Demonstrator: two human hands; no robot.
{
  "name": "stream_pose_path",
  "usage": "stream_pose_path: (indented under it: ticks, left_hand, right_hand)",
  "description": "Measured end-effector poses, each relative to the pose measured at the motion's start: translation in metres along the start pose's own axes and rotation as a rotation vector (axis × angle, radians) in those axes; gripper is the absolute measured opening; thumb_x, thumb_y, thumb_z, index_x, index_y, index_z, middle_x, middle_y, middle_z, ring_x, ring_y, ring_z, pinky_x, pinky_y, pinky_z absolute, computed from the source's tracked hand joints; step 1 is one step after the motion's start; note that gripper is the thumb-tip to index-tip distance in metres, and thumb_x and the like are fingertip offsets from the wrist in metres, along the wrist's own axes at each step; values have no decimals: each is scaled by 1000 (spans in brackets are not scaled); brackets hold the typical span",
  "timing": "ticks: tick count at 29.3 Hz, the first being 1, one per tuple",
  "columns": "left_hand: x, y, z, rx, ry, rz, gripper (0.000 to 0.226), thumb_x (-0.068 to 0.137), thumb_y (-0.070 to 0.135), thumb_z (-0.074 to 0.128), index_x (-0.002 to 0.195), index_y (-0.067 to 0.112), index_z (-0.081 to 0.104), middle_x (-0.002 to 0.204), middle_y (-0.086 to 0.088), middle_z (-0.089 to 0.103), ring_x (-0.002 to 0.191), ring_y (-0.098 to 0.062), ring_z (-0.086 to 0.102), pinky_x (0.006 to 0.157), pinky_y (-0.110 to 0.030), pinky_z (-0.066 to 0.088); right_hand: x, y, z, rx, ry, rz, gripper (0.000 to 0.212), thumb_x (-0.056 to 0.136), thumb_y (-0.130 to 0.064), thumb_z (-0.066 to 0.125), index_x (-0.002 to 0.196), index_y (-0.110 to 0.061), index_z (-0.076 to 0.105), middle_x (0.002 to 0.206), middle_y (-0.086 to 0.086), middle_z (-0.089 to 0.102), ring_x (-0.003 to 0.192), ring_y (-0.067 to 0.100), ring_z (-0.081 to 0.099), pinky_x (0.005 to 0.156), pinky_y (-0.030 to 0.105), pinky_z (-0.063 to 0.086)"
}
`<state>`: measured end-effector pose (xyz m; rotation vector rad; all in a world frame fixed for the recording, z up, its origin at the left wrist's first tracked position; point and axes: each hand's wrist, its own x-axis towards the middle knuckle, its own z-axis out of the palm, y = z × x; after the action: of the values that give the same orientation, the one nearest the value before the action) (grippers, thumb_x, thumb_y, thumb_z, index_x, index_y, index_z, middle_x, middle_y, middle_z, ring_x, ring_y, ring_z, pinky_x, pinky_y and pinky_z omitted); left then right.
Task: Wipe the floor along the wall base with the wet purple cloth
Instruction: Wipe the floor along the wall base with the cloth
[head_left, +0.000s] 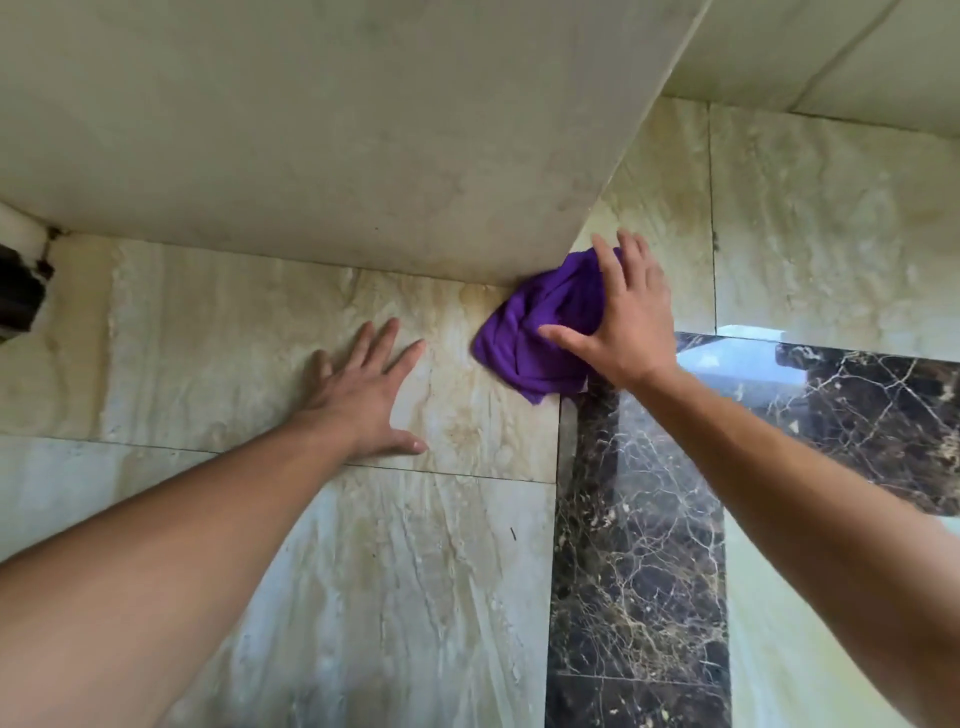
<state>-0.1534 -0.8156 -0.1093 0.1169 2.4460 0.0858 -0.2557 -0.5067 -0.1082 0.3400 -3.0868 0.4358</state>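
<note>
The purple cloth (535, 332) lies crumpled on the beige marble floor (234, 364), pushed up against the outer corner where the wall base (363, 260) turns. My right hand (618, 317) presses flat on the cloth's right part, fingers spread, fingertips reaching the wall edge. My left hand (363, 395) rests flat on the bare floor tile to the left of the cloth, fingers apart, holding nothing. A hand's width of floor separates my left hand from the cloth.
The beige wall (337, 114) fills the upper left and turns away at the corner. A dark brown veined marble strip (639, 545) runs down the floor on the right. A dark gap (18, 296) sits at the far left wall base.
</note>
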Motion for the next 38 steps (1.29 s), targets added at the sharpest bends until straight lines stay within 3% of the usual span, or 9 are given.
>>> stream_pose_path:
  ticks: [3,8,13,15,17,20,22,31,38]
  left_hand:
    - [-2,-13,12,-19,79,32,131,61,88,62,154,43,-19,160,7,-39,149,-22,-32,120,-63,-3]
    - [-16,-28,26,-53,182,-76,127,57,100,41,155,42,-15,164,1,-31,152,-27,-26,119,-66,-3]
    - [-18,-28,22,-88,137,-59,125,60,98,41,154,42,-18,160,2,-39,149,-27,-33,116,-71,-5]
    - [-19,-28,19,-88,121,-55,125,64,93,49,155,41,-18,160,2,-40,149,-27,-33,116,-71,-4]
    - [-19,-31,19,-83,129,-43,123,66,89,53,155,41,-17,160,2,-39,149,-27,-33,117,-71,-2]
    - [-16,-40,26,-63,179,-2,121,66,92,47,155,42,-17,160,4,-39,149,-25,-33,117,-69,-2]
    - [-14,-45,32,-48,202,19,119,64,95,40,154,42,-18,161,4,-38,149,-24,-33,117,-69,-4]
    - [-26,-48,43,-34,270,-115,129,61,100,25,158,25,-12,165,-11,-28,151,-35,-25,114,-75,1]
    - [-34,-54,42,-90,231,-212,144,51,104,27,159,14,-7,167,-13,-18,153,-32,-19,117,-71,1]
  right_hand:
    - [-4,0,26,-8,-137,-58,104,82,-82,49,161,-26,11,170,12,10,157,28,7,125,54,16]
    - [-45,-77,65,-7,81,310,84,98,-63,41,160,-11,20,164,27,16,154,41,14,126,53,13]
    - [-26,-114,56,-56,-140,467,98,90,-66,49,158,-3,15,161,34,19,150,48,19,118,58,23]
    - [-41,-101,47,-89,-89,305,96,87,-67,52,157,-7,23,161,31,24,148,48,25,116,57,27]
    - [-54,-84,41,-103,28,-44,83,90,-64,52,156,-18,32,164,22,24,152,41,22,120,56,26]
    - [-33,-46,47,-116,-13,-561,69,95,-60,54,155,-30,37,167,12,22,156,34,14,124,56,19]
    - [-9,-21,54,-150,-74,-706,67,97,-60,50,156,-33,33,168,8,21,156,31,14,125,52,17]
    - [14,-45,70,-129,-76,-764,58,104,-51,43,156,-27,36,166,7,28,153,30,26,120,47,26]
    - [45,-153,97,-79,-156,-822,56,103,-53,39,155,-31,37,165,6,30,152,30,28,120,43,21]
